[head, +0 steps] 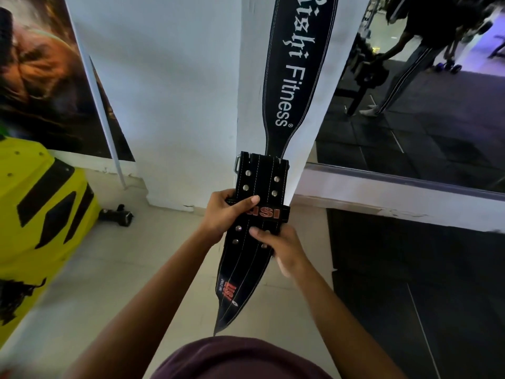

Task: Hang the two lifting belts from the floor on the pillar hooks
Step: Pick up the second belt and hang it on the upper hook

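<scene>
Both hands closed around USI belt

Both arms outstretched — left hand and right hand clasped.

Pale tiled floor, small black object by pillar base, yellow machine at left

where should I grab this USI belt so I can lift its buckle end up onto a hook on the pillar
Grip the USI belt on its narrow strap, just below the metal buckle, coming in from the two long edges. The strap is flat and slim enough to pinch there, and the wide tapered end will likely hang down out of the way. The left hand and right hand already hold it by the keeper loop.
</scene>
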Demonstrator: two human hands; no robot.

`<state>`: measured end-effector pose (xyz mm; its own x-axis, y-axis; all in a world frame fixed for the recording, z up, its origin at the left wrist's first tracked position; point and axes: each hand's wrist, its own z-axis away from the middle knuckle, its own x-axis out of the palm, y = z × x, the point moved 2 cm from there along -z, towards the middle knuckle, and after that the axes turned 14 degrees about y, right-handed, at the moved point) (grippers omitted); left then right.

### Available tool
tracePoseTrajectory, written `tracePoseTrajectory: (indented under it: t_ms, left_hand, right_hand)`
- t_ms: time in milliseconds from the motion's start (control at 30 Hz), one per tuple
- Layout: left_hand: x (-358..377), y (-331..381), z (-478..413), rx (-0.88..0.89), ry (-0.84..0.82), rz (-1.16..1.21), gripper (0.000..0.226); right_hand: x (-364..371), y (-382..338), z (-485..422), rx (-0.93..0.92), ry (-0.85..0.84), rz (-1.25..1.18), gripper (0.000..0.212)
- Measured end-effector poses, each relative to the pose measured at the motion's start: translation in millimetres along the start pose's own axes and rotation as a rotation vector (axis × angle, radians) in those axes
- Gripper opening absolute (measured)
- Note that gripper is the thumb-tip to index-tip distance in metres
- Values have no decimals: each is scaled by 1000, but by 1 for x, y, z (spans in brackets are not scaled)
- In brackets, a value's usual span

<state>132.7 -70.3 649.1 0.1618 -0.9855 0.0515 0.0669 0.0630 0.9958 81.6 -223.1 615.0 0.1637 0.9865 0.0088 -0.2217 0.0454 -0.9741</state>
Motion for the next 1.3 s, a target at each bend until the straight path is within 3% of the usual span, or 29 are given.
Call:
tracePoseTrajectory:
  t_ms: [167,333,400,533,633,733,833,967,1033,1133,1233,1300]
  left_hand:
    - [0,-4,8,-37,-40,63,14]
    - [-2,21,-5,-143,-18,105,34]
    - [-4,38,-19,-198,-24,12,42]
    - [-6,35,-27,-165,-203,-141,30]
    - [-10,0,-1,-218,-327,-67,31]
    - [-15,-49,33,-220,-391,-206,33]
    - [-11,-66,50,-213,-339,-230,34]
    - [-3,-23,25,-86,-208,-90,44]
    - [-3,5,9,-21,-254,-79,51]
    - [0,36,-10,-89,-294,65,47]
    - [10,56,-25,-21,-174,63,29]
    - [17,53,-26,-10,-185,28,27]
  right_hand:
    - [-6,-45,-22,-55,72,-122,33]
    - [2,-41,-21,-114,115,-63,31]
    - [7,-35,-16,-125,119,-67,30]
    - [8,-35,-14,-156,191,-106,28]
    - [-1,-48,-16,-192,248,-133,24]
    - [-11,-56,-18,-192,258,-183,20]
    - [-16,-56,-18,-199,256,-162,21]
    - [-16,-48,-13,-212,276,-111,21]
    - [-18,-50,-12,-215,296,-105,24]
    - [-20,-56,-13,-197,276,-137,30]
    - [-17,-58,-10,-207,252,-147,33]
    - [-16,-59,-9,-211,281,-170,32]
